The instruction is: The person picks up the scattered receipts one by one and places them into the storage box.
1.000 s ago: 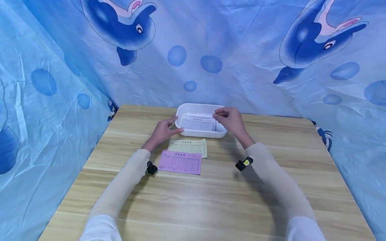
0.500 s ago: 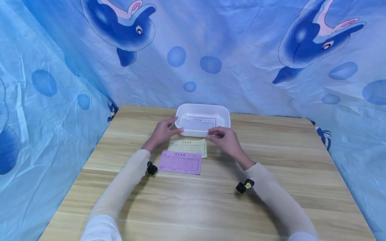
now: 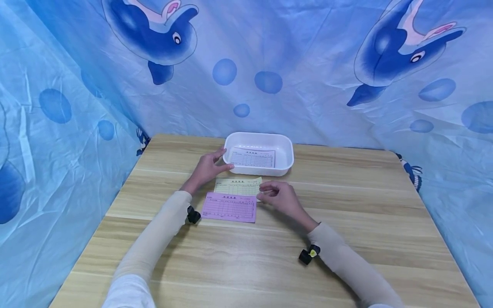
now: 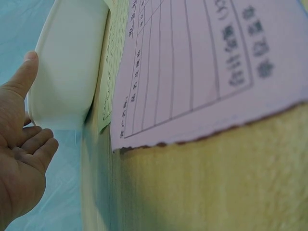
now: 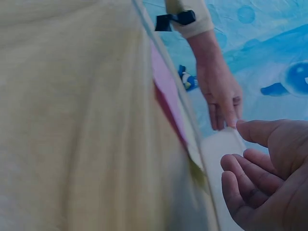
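Observation:
My left hand (image 3: 208, 168) holds the front left corner of a white plastic container (image 3: 285, 155), thumb on the front wall and forefinger at the left side. A printed white form (image 3: 252, 158) lies inside it. In front lies a pale yellow form (image 3: 231, 187), its lower part covered by a purple form (image 3: 229, 207). My right hand (image 3: 282, 199) is over the right edge of the yellow form, beside the purple one's upper right corner. In the right wrist view its thumb and fingers (image 5: 257, 175) are apart, with nothing between them.
Everything sits on a wood-grain table (image 3: 246, 265). Behind it and at the sides hangs a blue curtain (image 3: 308, 111) with dolphin prints. Dark wrist cameras (image 3: 194, 214) are strapped to both forearms.
My right hand has come from above the container's right side, past its front rim, down to the yellow form. My left hand has stayed on the container; the forms lie as before.

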A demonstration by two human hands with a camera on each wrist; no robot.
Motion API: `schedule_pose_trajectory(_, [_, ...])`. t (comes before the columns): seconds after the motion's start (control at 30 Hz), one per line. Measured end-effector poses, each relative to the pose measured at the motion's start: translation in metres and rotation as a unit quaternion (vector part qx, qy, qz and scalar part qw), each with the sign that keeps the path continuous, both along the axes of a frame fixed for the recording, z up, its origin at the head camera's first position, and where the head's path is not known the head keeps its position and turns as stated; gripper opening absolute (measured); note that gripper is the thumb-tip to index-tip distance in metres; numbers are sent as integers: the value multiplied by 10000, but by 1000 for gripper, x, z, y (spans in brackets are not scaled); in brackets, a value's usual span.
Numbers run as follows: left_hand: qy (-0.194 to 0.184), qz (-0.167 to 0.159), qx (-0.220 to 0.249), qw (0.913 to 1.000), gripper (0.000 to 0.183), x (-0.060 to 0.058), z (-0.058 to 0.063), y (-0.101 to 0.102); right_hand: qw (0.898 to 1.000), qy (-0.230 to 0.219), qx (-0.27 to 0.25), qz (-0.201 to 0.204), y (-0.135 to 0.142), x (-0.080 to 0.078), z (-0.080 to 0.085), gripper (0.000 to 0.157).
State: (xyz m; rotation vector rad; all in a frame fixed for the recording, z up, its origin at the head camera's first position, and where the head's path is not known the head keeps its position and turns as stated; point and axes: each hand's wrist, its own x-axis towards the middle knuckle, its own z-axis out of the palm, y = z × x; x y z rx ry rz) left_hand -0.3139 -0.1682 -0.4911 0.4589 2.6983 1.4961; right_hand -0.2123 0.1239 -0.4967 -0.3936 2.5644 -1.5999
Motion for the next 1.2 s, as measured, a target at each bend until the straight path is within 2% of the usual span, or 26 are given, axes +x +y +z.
schedule_pose_trajectory(0.47, [-40,-42,-24,10000,85,2,1,-1,9989,154,427,-91,-16,7,-20,39])
schedule_pose_trajectory(0.73, [-81,10,-15,10000,85,3,1,0,9969,172,736,-197,-21,7,-19,42])
schedule_pose_trajectory(0.97, [-98,32,-16,9999,86,4,1,-1,9953,80,955,-115,-25,8,-19,40])
schedule_pose_trajectory(1.2, [-96,8,-78,9999,89,3,0,-2,9950,221,973,-27,-28,7,-20,36])
